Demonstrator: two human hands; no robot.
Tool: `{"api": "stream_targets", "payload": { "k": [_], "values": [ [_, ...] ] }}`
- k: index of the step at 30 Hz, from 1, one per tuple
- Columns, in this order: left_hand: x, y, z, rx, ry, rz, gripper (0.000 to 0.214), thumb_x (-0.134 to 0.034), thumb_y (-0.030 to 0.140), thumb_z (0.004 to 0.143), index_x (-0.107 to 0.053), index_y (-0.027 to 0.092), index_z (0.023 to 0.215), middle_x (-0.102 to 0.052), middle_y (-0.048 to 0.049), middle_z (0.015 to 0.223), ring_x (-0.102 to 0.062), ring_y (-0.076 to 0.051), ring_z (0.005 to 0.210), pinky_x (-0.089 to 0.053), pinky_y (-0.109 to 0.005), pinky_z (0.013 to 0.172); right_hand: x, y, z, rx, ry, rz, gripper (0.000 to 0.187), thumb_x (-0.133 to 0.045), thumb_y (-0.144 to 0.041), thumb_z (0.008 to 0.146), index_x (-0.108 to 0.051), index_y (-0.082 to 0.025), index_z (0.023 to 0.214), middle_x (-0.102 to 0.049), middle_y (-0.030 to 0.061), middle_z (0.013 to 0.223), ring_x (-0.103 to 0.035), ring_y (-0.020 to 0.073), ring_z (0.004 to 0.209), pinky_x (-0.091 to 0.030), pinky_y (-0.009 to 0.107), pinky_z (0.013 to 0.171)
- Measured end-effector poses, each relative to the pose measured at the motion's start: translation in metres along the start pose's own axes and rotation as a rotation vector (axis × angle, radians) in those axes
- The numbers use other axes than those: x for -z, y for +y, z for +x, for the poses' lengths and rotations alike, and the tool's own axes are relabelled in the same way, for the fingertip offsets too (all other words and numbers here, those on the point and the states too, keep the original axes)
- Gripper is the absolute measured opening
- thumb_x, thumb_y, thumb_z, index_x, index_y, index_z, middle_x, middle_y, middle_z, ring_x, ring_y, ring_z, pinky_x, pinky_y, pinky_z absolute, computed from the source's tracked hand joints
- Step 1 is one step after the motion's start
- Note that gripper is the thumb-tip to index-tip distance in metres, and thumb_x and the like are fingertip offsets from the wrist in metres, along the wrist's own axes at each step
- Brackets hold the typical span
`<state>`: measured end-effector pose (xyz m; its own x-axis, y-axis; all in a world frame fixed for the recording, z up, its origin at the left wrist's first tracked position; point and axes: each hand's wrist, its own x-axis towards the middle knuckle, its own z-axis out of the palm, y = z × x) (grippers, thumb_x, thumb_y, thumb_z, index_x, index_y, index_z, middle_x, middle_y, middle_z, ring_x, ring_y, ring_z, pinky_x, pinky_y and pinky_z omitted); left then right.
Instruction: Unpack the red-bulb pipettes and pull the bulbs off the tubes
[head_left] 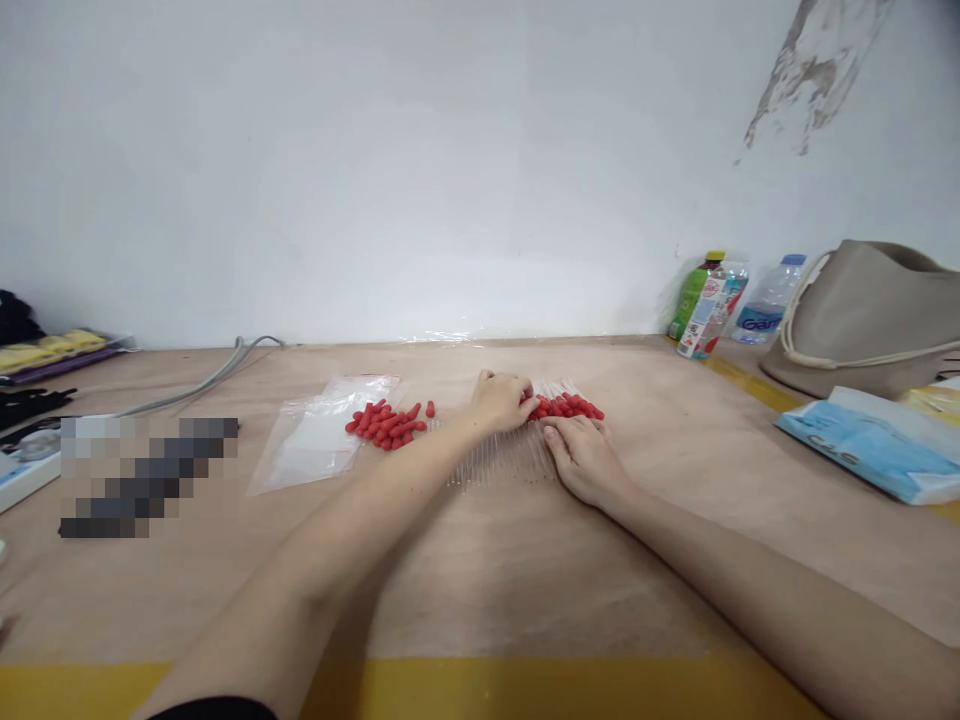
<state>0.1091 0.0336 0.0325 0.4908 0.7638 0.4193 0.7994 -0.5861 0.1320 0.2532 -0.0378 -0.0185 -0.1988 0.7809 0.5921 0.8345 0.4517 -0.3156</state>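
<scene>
My left hand (501, 400) is curled, its fingertips pinched at the left end of a row of red caps (570, 407) fitted on clear thin tubes (495, 462). What the fingers pinch is too small to name. Just to its right, my right hand (581, 455) lies flat with fingers stretched out, pressing on the clear tubes below the capped ends. A loose heap of red caps (386, 424) lies to the left of my left hand, next to a clear plastic bag (315, 445).
A wooden table (480, 580) with a yellow front edge bears it all. Bottles (712, 300) and a beige bag (870, 315) stand at the back right, a blue tissue pack (874, 445) at right. A grey cable (202, 380) and boxes lie at left.
</scene>
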Motion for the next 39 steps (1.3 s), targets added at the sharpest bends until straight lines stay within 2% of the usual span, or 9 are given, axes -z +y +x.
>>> {"api": "stream_targets", "payload": {
  "k": [5,9,11,14,19,22,30,35,39],
  "values": [
    [0.004,0.001,-0.006,0.175,0.189,-0.064,0.017,-0.040,0.023,0.084,-0.056,0.016,0.088,-0.065,-0.0067,0.085,-0.059,-0.021,0.083,-0.039,-0.038,0.080,0.001,-0.001,0.000,-0.022,-0.005,0.008,0.028,-0.037,-0.029,0.087,-0.060,-0.017,0.098,-0.066,0.0068,0.094,-0.056,0.0213,0.090,-0.032,0.041,0.085],
    [0.017,-0.006,-0.034,0.236,0.273,-0.169,0.022,-0.033,0.025,0.089,-0.050,0.016,0.100,-0.064,-0.0051,0.086,-0.060,-0.015,0.075,-0.046,-0.028,0.067,0.002,0.001,0.001,-0.003,0.098,0.040,0.030,-0.040,-0.031,0.086,-0.055,-0.016,0.107,-0.059,0.0110,0.105,-0.052,0.0239,0.101,-0.037,0.042,0.086],
    [0.025,-0.013,-0.059,0.175,0.315,-0.335,0.019,-0.040,0.028,0.088,-0.050,0.017,0.100,-0.064,-0.0044,0.089,-0.060,-0.015,0.077,-0.048,-0.026,0.065,0.001,0.003,0.001,0.021,0.177,0.083,0.037,-0.041,-0.033,0.085,-0.048,-0.015,0.116,-0.052,0.0139,0.115,-0.047,0.0250,0.109,-0.039,0.042,0.088],
    [0.036,-0.025,-0.101,0.011,0.300,-0.378,0.018,-0.045,0.025,0.086,-0.051,0.018,0.101,-0.063,-0.0050,0.095,-0.061,-0.015,0.085,-0.049,-0.028,0.075,0.002,0.002,0.002,0.081,0.224,0.137,0.047,-0.043,-0.035,0.084,-0.038,-0.015,0.126,-0.043,0.0148,0.124,-0.042,0.0242,0.116,-0.038,0.041,0.093],
    [0.036,-0.039,-0.139,-0.243,0.314,-0.265,0.017,-0.047,0.016,0.084,-0.053,0.017,0.100,-0.064,-0.0054,0.089,-0.061,-0.015,0.081,-0.050,-0.028,0.073,0.010,-0.010,-0.001,0.353,0.081,0.111,0.050,-0.046,-0.038,0.083,-0.038,-0.019,0.128,-0.046,0.0112,0.128,-0.042,0.0231,0.117,-0.034,0.042,0.096],
    [0.029,-0.039,-0.140,-0.303,0.355,-0.266,0.019,-0.049,0.012,0.083,-0.052,0.018,0.101,-0.064,-0.0050,0.089,-0.060,-0.014,0.082,-0.049,-0.027,0.073,0.013,-0.018,-0.004,0.485,0.029,0.074,0.041,-0.048,-0.037,0.084,-0.048,-0.019,0.121,-0.054,0.0087,0.121,-0.046,0.0216,0.113,-0.031,0.042,0.097],
    [0.026,-0.033,-0.138,-0.330,0.379,-0.269,0.020,-0.050,0.012,0.083,-0.052,0.018,0.101,-0.064,-0.0041,0.087,-0.060,-0.012,0.078,-0.049,-0.024,0.070,0.001,-0.027,-0.004,0.515,0.061,0.055,0.020,-0.048,-0.029,0.086,-0.063,-0.021,0.098,-0.067,0.0034,0.099,-0.054,0.0181,0.103,-0.029,0.041,0.096],
    [0.029,-0.028,-0.134,-0.290,0.264,-0.196,0.025,-0.058,0.029,0.080,-0.057,0.017,0.102,-0.063,-0.0079,0.097,-0.057,-0.019,0.091,-0.046,-0.034,0.080,-0.002,-0.029,-0.003,0.540,0.073,0.089,0.016,-0.050,-0.026,0.085,-0.065,-0.022,0.089,-0.069,0.0004,0.093,-0.056,0.0169,0.098,-0.029,0.040,0.095],
    [0.025,-0.026,-0.128,-0.341,0.235,-0.181,0.013,-0.054,0.026,0.083,-0.062,0.019,0.091,-0.065,-0.0040,0.089,-0.057,-0.017,0.088,-0.043,-0.033,0.079,0.000,-0.033,-0.003,0.554,0.082,0.106,0.017,-0.050,-0.026,0.085,-0.064,-0.022,0.092,-0.069,0.0004,0.093,-0.057,0.0163,0.095,-0.031,0.039,0.095]
  ]
}}
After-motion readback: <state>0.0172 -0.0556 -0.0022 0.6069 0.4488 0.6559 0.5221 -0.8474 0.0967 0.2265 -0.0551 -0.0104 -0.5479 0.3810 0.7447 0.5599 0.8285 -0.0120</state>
